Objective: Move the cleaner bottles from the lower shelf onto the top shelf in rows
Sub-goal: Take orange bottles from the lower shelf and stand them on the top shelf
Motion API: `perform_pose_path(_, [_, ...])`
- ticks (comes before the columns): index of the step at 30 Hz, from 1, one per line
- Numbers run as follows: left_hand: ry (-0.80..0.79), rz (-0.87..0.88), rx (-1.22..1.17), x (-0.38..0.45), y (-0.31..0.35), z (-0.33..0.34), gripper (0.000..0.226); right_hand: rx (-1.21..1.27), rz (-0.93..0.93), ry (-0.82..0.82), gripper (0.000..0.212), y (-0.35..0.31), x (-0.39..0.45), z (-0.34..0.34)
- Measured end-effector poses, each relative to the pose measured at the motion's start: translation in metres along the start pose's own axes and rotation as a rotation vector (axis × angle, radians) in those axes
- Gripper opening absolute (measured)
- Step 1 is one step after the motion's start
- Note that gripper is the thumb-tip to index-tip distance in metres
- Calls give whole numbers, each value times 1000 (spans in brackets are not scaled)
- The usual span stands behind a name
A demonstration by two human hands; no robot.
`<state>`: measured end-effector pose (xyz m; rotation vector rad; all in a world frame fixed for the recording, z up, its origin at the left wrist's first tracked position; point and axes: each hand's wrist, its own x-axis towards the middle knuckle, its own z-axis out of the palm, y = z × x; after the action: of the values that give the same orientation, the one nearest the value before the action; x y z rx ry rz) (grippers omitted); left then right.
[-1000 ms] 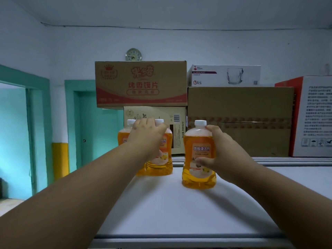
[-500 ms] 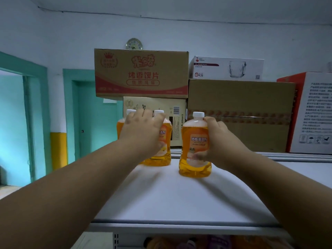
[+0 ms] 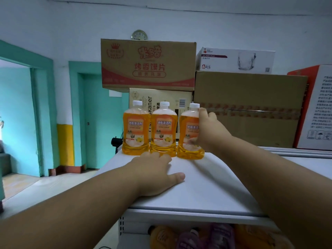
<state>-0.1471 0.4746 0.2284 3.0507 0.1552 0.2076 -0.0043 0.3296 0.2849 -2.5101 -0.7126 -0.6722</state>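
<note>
White flat top shelf (image 3: 206,187): front edge near the camera, left edge open to the room, bare surface free between the front edge and the bottle row. Rear bounded by stacked brown cardboard cartons (image 3: 248,108), close behind the bottles.

Lower shelf (image 3: 206,236): partly seen under the front edge, blurred orange and purple bottles inside.

Three clear plastic cleaner bottles of orange liquid, white screw caps, orange-and-white front labels: standing in one row at the back left of the top shelf, near its left edge. Left bottle (image 3: 136,128), middle bottle (image 3: 163,129), right bottle (image 3: 188,132). Long axes vertical, caps up, labels facing the camera. Neighbouring bottles just beside one another, touching or nearly so.

Right hand (image 3: 209,130): wrapped around the right side of the right bottle, thumb on the lower label, fingers reaching the neck.

Left hand (image 3: 158,171): flat on the shelf surface, palm down, fingers relaxed, just in front of the middle bottle, holding nothing.

Hands apart.
</note>
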Motion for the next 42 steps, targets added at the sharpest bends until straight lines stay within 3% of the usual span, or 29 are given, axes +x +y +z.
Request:
perform_pose_path(12, [-20, 2, 55, 2, 1, 2, 75, 4, 17, -7, 117, 3, -9, -2])
perform_pose_path(16, [25, 15, 11, -3, 3, -4, 75, -12, -51, 112, 102, 5, -34, -24])
perform_pose_path(24, [319, 150, -232, -55, 60, 5, 61, 25, -204, 252, 77, 2, -128, -97])
perform_pose_path(28, [512, 331, -354, -95, 107, 37, 54, 67, -249, 279, 69, 23, -188, -130])
perform_pose_path(32, [682, 443, -372, -132, 155, 93, 32, 106, -288, 253, 61, 60, -254, -142])
perform_pose_path(37, [520, 359, -392, -161, 198, 177, 27, 167, -313, 94, 59, 109, -330, -115])
perform_pose_path(42, [298, 180, -393, -147, 215, 227, 40, 151, -204, 7, 58, 142, -353, -78])
